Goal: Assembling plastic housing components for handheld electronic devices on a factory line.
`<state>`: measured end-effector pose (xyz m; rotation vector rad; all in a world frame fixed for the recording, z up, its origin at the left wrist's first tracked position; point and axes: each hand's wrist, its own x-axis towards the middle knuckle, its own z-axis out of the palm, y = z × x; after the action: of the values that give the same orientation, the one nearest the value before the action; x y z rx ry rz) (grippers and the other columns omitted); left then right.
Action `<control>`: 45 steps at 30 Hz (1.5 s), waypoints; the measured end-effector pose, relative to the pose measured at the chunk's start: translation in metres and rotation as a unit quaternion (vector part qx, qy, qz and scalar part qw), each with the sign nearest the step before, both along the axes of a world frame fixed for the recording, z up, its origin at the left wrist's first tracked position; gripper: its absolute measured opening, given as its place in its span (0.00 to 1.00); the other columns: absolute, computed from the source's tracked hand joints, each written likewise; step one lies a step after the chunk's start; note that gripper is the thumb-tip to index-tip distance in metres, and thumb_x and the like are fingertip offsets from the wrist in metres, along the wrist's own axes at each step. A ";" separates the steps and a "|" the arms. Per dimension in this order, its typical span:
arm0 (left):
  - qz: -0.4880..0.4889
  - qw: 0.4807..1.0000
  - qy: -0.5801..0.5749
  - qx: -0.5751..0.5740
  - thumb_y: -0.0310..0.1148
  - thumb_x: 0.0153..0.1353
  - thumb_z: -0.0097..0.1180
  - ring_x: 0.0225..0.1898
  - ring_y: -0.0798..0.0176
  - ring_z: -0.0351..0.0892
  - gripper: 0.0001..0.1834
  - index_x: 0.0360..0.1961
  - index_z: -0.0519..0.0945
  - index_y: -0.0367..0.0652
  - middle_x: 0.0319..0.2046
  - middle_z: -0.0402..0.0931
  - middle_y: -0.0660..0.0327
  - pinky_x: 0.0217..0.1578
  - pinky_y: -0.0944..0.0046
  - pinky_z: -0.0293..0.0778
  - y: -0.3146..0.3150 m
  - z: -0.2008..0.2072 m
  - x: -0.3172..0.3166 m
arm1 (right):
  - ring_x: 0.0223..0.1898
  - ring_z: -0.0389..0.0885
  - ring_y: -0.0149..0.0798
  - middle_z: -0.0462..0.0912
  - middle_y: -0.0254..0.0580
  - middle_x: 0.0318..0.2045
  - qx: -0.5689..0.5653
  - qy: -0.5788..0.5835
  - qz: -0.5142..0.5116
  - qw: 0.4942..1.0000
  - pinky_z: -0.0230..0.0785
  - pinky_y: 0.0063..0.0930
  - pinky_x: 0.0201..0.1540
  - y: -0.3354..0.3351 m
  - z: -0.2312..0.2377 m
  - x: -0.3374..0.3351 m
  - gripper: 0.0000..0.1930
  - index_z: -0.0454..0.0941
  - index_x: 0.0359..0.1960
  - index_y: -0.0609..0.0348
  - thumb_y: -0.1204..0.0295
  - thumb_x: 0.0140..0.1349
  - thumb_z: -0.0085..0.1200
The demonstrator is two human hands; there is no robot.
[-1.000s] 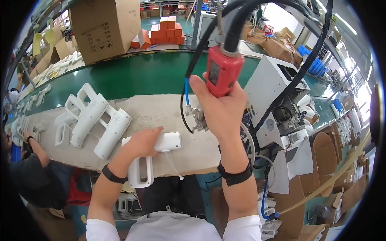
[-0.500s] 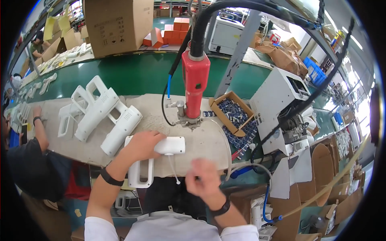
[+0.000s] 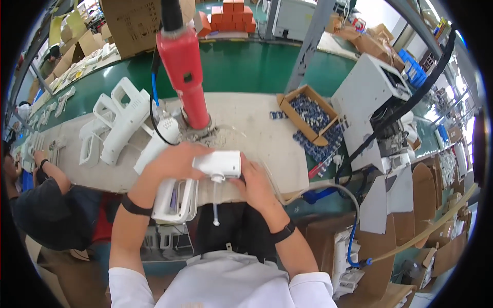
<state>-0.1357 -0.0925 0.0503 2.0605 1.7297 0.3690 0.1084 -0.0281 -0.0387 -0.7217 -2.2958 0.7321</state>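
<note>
A white plastic housing (image 3: 221, 163) with a looped handle lies crosswise before me at the bench's near edge. My left hand (image 3: 172, 163) is wrapped over its left part and hides much of it. At the other end, the fingers of my right hand (image 3: 258, 186) press against the housing; a small dark patch shows there, too unclear to name. From the housing's near side a thin white tube (image 3: 215, 203) with a small knob hangs down. Just beyond my left hand, a red powered tool (image 3: 184, 72) hangs tilted from a thick black hose, its lower end over the bench mat.
Several similar white housings (image 3: 123, 123) are piled at left. A cardboard tray (image 3: 308, 134) of small blue-and-silver parts stands at right, beside a white machine (image 3: 370, 97). Orange boxes (image 3: 231, 20) are stacked beyond the green bench. A co-worker (image 3: 54, 205) works at far left.
My right hand has moved up and left onto the housing's right end. The red tool has swung left and tilted. The housing has turned slightly in my left hand, and the whole view has shifted.
</note>
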 end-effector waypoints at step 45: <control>0.069 0.996 0.038 0.036 0.35 0.38 0.71 0.44 0.49 0.79 0.36 0.55 0.78 0.47 0.45 0.79 0.53 0.46 0.57 0.75 -0.021 0.022 -0.017 | 0.38 0.77 0.33 0.84 0.33 0.40 0.300 -0.056 -0.013 0.952 0.67 0.31 0.36 -0.033 0.020 -0.024 0.11 0.82 0.37 0.60 0.76 0.50 0.57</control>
<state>-0.1525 -0.1139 0.0726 2.0352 1.9362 0.4065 0.0849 -0.0607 -0.0183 -0.5078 -2.4162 -0.0408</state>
